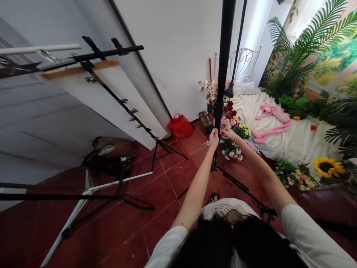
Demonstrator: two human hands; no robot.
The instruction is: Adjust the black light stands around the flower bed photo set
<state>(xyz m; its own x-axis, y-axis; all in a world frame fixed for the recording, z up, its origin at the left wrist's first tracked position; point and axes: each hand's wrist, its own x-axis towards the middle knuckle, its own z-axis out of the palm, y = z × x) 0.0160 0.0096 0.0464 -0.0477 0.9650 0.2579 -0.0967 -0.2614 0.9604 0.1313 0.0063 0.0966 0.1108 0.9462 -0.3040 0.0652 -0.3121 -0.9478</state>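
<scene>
A tall black light stand (220, 85) rises upright in front of me, its tripod legs spread on the floor. My left hand (214, 139) is closed round the pole from the left, below a black collar (218, 108). On the other side, my right hand (230, 134) has its fingers pinched together close to the pole. What lies between those fingertips is too small to make out. Behind the pole, artificial flowers (231, 121) partly surround the hands' outline.
To the right, a pink plush toy (279, 119) lies on a white fluffy cover (301, 145), near a sunflower (329, 166). Left, white boards (111, 106) hang clipped to a stand. A red bag (180, 126) sits by the wall. Stand legs (114, 179) cross the tiled floor (156, 223).
</scene>
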